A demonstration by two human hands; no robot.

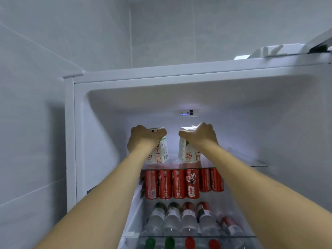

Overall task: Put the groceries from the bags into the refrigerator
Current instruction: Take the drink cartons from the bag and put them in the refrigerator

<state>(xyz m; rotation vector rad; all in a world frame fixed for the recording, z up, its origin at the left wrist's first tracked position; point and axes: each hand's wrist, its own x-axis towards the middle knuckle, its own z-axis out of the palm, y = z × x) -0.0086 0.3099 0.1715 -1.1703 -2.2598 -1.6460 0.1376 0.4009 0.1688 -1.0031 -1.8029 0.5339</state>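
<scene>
Both arms reach up into the open white refrigerator (79,141), each hand grasping a carton from above. The left hand (145,136) is clenched over the top of a white milk carton with red lettering and a green side panel (161,153); the right hand (201,134) grips the top of a matching white milk carton (187,153). Both cartons stand with their long axis roughly upright, tilted slightly toward each other at the top, directly below the hands and near the middle of the clear glass top shelf (239,155). Whether their bases already rest on the shelf or hang just above it is hard to tell, since blur and reflection smear that edge. I judge the coming move turns on lowering them straight down and releasing.

On the shelf beneath stands a row of red soda cans (177,184), and below that clear plastic water bottles with red and green caps (188,218). The bags are out of view.
</scene>
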